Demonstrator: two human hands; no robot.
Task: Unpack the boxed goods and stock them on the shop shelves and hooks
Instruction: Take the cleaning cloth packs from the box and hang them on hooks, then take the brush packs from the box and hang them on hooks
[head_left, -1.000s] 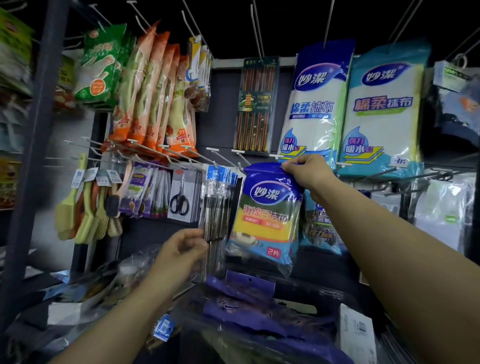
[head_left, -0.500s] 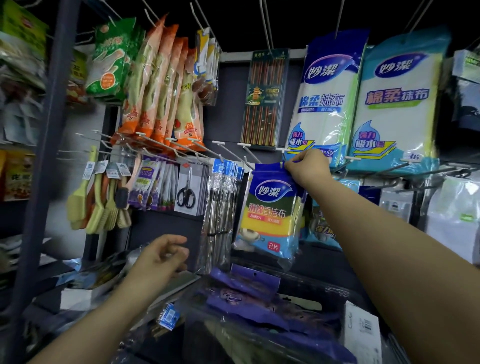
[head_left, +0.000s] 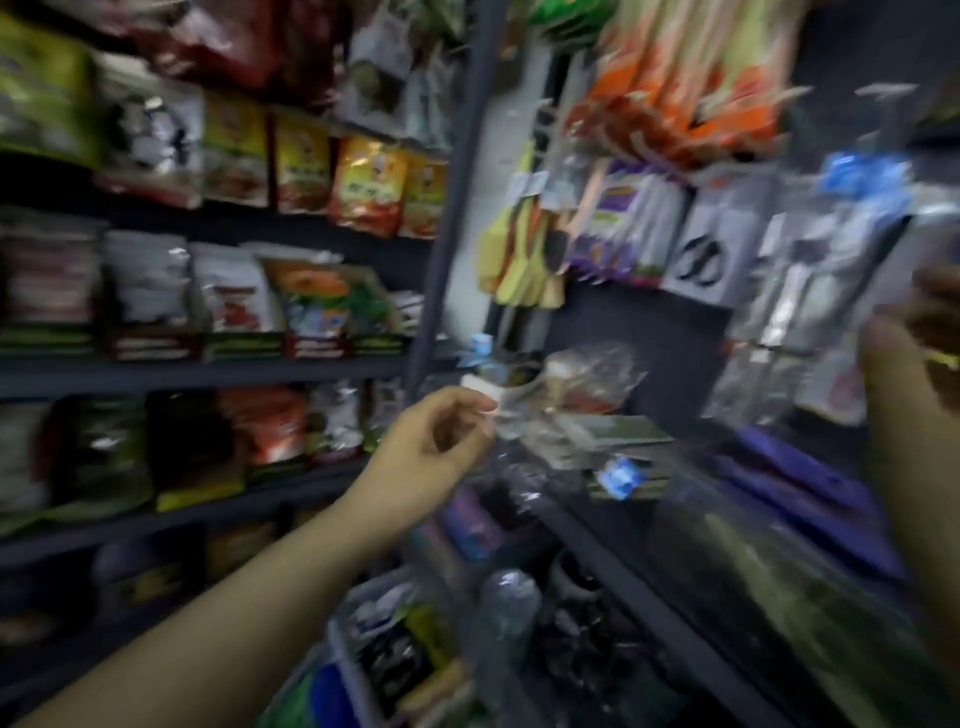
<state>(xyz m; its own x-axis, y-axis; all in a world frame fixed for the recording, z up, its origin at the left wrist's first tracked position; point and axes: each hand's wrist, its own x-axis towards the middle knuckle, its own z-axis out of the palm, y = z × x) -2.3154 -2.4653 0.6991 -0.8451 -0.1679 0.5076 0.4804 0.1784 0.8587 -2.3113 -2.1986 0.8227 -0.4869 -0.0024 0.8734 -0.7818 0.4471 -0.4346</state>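
Observation:
The view is heavily blurred. My left hand (head_left: 436, 447) reaches out at mid-height with loosely curled fingers, their tips at the edge of a pile of clear plastic packets (head_left: 587, 384) lying on a ledge; nothing shows in its palm. My right hand (head_left: 930, 312) is only a dark smear at the right edge, below hanging clear packs of metal utensils (head_left: 810, 270). Purple packets (head_left: 810, 493) lie in an open clear box at the lower right. Scissors packs (head_left: 701, 254) and brushes (head_left: 519, 260) hang on hooks.
Dark shelves with several rows of snack bags (head_left: 234, 291) fill the left. A grey upright post (head_left: 447, 234) divides them from the hook wall. Orange glove packs (head_left: 675, 104) hang high up. A basket of mixed goods (head_left: 395, 649) stands low in the middle.
The view has swung sharply left, bringing the snack shelves in. My right hand has left the sponge pack on its hook, and the pack is out of view. My left hand has moved toward the clear packets.

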